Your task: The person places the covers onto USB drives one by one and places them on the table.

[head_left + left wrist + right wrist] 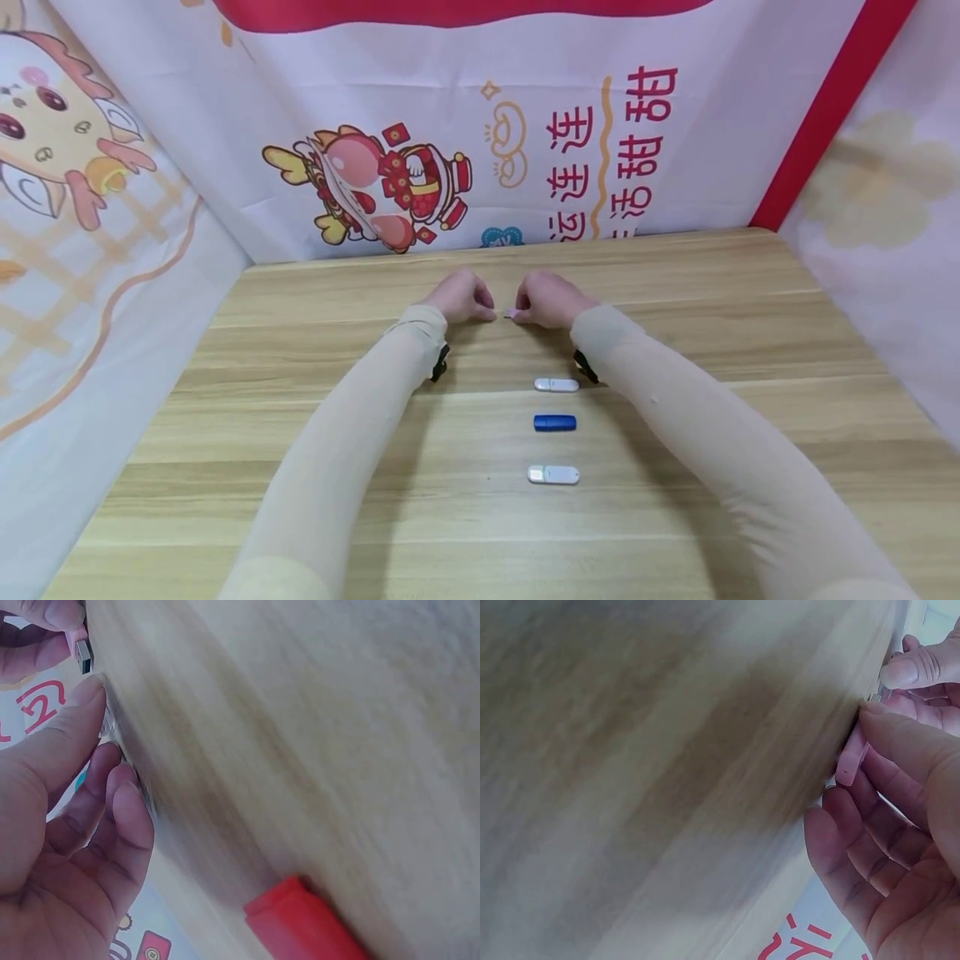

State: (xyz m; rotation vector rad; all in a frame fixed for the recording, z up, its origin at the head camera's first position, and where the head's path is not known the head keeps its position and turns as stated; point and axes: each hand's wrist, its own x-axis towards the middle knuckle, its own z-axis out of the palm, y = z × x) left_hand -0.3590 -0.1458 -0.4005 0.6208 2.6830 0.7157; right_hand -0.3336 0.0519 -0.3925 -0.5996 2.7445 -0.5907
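My right hand pinches a pink USB stick between thumb and fingers, its bare metal plug pointing at the other hand. Facing it, my left hand pinches a small clear piece, which looks like a see-through cap and is mostly covered by the fingers. A narrow gap separates the plug from the left fingertips. Both hands are low over the far part of the wooden table.
Nearer than the hands, a white USB stick, a blue USB stick and another white USB stick lie in a column. A red object shows in the left wrist view. A printed cloth hangs behind the table.
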